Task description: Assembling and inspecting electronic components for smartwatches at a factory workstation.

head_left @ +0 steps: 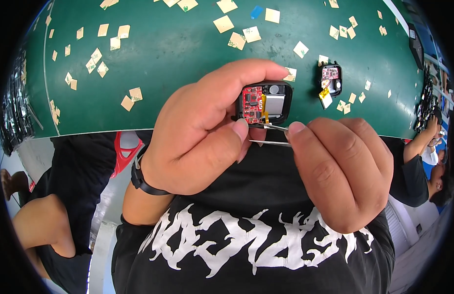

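Observation:
My left hand (202,132) is wrapped round an opened black smartwatch case (288,100), its inner side turned up. Inside it lie a red circuit board (252,105), a silver battery (275,105) and a small round silver part (274,89). My left thumb presses near the board's lower corner. Pinched in my right hand (342,171) are metal tweezers (276,143) with their two tips apart. One tip reaches the lower edge of the case, by the yellow flex strip; the other is below it. Whether the upper tip touches the strip I cannot tell.
A second opened watch case (336,78) lies on the green table mat (178,44), its battery (326,100) hanging out. Several cream paper squares (223,23) and a blue film piece (257,12) are scattered about. Dark strips heap at both sides. Another person (423,161) sits at right.

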Demonstrator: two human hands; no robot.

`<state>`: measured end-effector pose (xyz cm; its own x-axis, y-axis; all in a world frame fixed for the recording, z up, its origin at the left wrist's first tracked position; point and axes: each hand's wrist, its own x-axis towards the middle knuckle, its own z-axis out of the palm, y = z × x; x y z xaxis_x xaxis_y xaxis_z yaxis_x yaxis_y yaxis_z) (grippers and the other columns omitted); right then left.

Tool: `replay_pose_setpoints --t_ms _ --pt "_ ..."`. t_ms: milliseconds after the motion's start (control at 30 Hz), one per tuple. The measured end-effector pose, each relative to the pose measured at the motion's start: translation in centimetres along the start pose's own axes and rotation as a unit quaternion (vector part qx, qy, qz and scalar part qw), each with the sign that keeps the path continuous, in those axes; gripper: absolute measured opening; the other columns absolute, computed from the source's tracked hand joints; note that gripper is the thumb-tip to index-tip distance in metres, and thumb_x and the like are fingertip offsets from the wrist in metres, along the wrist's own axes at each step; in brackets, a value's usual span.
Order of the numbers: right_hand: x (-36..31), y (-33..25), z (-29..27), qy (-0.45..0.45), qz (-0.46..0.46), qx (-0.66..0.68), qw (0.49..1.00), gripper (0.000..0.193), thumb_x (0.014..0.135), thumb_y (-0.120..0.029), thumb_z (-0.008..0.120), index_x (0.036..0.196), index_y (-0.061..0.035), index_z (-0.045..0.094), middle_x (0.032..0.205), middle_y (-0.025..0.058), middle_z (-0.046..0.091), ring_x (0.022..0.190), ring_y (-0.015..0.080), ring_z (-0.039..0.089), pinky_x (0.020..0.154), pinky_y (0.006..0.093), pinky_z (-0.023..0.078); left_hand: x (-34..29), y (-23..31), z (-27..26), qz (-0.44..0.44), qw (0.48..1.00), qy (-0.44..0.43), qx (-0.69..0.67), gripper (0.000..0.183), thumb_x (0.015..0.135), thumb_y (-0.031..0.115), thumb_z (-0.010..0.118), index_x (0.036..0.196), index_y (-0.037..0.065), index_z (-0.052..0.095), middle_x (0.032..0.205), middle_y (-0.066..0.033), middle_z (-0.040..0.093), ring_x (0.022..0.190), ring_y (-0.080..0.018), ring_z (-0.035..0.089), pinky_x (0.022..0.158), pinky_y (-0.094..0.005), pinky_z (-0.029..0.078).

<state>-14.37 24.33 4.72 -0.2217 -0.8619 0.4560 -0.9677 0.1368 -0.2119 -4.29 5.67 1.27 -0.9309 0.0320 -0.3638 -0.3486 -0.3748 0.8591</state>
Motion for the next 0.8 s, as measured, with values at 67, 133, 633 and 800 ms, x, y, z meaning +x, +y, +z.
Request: replay_pose_setpoints --t_ms 67,133,633,800 --pt "-0.1 0.0 0.0 0.004 -0.006 0.001 1.0 0.032 0.056 0.007 0.075 0.088 0.0082 0.07 0.073 0.0129 0.063 0.052 0.0192 0.055 0.042 0.0259 0.041 0.0 0.1 0.0 -0.003 1.0 -0.001 -0.002 0.061 0.084 0.01 0.048 0.142 -0.007 0.046 0.104 -0.0086 0.067 0.07 -0.0068 0.061 0.055 -0.018 0.046" --pt "0.0 0.0 0.0 0.004 -0.008 0.004 1.0 0.033 0.056 0.006 0.075 0.089 0.0079 0.07 0.073 0.0128 0.063 0.053 0.0194 0.056 0.042 0.0259 0.041 -0.1 0.1 -0.1 -0.005 1.0 -0.005 -0.022 0.06 0.085 0.01 0.048 0.142 -0.009 0.045 0.098 -0.0094 0.067 0.067 -0.007 0.06 0.054 -0.0183 0.046" --pt "0.3 1.0 -0.6 -0.018 -0.068 0.031 0.997 0.035 0.056 -0.008 0.071 0.087 0.007 0.071 0.075 0.0116 0.063 0.055 0.0187 0.055 0.043 0.0255 0.04 0.2 0.7 -0.6 -0.045 0.997 -0.053 -0.041 0.064 0.081 0.01 0.047 0.141 -0.013 0.045 0.089 -0.0093 0.066 0.058 -0.0039 0.05 0.051 -0.0167 0.04" --pt "0.3 1.5 -0.6 -0.013 -0.093 0.034 0.995 0.034 0.056 -0.01 0.07 0.085 0.008 0.071 0.074 0.0116 0.063 0.055 0.0182 0.055 0.041 0.0252 0.038 0.3 0.8 -0.5 -0.055 0.996 -0.054 -0.042 0.065 0.08 0.01 0.047 0.14 -0.014 0.045 0.091 -0.0085 0.066 0.058 -0.0034 0.049 0.052 -0.0163 0.039"
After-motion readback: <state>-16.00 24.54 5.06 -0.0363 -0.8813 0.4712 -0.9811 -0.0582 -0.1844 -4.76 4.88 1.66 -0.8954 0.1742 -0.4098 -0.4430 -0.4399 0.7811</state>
